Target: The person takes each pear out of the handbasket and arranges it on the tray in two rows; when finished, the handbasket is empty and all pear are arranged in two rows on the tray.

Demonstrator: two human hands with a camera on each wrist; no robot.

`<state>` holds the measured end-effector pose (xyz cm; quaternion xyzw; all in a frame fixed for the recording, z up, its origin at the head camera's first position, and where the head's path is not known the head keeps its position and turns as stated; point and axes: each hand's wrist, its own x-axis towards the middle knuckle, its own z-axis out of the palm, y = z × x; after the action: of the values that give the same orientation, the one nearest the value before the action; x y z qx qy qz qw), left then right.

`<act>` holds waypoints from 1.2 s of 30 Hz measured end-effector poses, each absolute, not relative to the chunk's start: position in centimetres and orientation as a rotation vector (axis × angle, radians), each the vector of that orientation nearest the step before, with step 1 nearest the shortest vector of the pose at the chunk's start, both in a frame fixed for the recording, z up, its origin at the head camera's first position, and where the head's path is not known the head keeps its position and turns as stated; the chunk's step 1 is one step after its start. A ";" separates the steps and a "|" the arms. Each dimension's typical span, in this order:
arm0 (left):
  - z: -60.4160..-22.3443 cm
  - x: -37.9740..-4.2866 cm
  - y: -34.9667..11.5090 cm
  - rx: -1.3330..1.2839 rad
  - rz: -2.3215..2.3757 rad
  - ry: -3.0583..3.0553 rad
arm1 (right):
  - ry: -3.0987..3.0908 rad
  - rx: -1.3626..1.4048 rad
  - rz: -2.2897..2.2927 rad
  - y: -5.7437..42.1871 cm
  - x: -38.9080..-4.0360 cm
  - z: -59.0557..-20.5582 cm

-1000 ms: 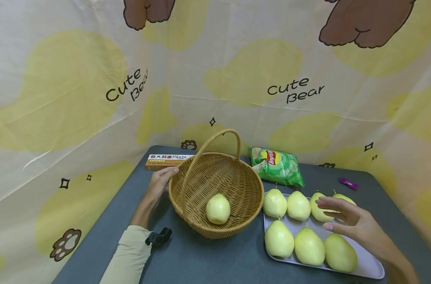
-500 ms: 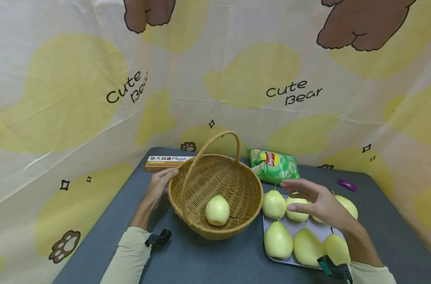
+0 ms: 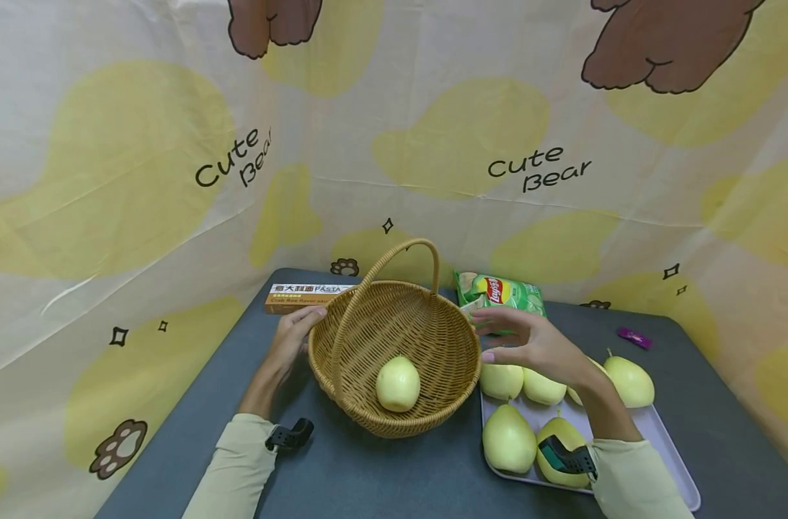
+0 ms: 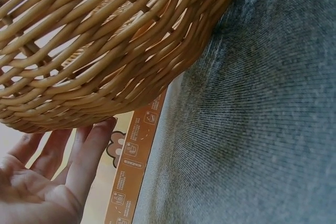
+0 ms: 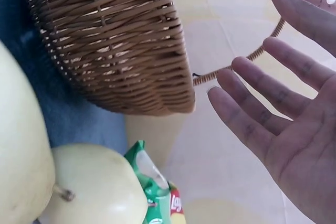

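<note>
A wicker basket with an arched handle stands mid-table, its opening tilted toward me. One yellow-green pear lies inside. My left hand is at the basket's left rim; in the left wrist view its extended fingertips touch the woven side. My right hand holds nothing and hovers at the right rim, above the back row of pears, fingers spread and loosely bent. In the right wrist view its fingers are apart from the weave. Several pears sit on a pale lilac tray, partly hidden by my right arm.
Behind the tray, a green Lay's chip bag leans near the basket. A pasta box lies at the back left. At the far right is a small purple packet. A printed cloth hangs behind the grey table.
My right hand has moved left, from over the tray's right side to the basket's right rim. The left hand, the basket and the pear inside have stayed in place.
</note>
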<state>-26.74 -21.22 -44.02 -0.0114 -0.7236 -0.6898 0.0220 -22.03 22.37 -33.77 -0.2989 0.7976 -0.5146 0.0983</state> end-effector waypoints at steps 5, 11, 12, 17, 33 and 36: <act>-43.9 -26.7 -21.2 -0.038 -2.130 -2.246 | 2.379 -0.915 -1.458 20.9 -22.7 -33.1; -43.9 -26.8 -21.2 -0.020 -2.117 -2.251 | 2.400 -0.950 -1.343 19.2 -23.8 -32.4; -43.9 -26.8 -21.2 -0.016 -2.117 -2.253 | 2.398 -0.957 -1.327 18.9 -24.0 -32.4; -43.8 -26.8 -21.1 0.006 -2.125 -2.249 | 2.368 -0.970 -1.283 17.6 -24.8 -32.0; -43.8 -26.7 -21.0 0.014 -2.126 -2.240 | 2.288 -0.921 -1.163 14.3 -28.0 -31.7; -43.8 -26.7 -20.9 0.015 -2.122 -2.247 | 2.274 -0.920 -1.147 14.0 -28.7 -31.8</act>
<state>-26.67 -20.92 -43.81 0.0049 -0.7269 -0.6863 0.0255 -28.65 14.03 -31.76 -0.3317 0.8201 -0.4136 0.2155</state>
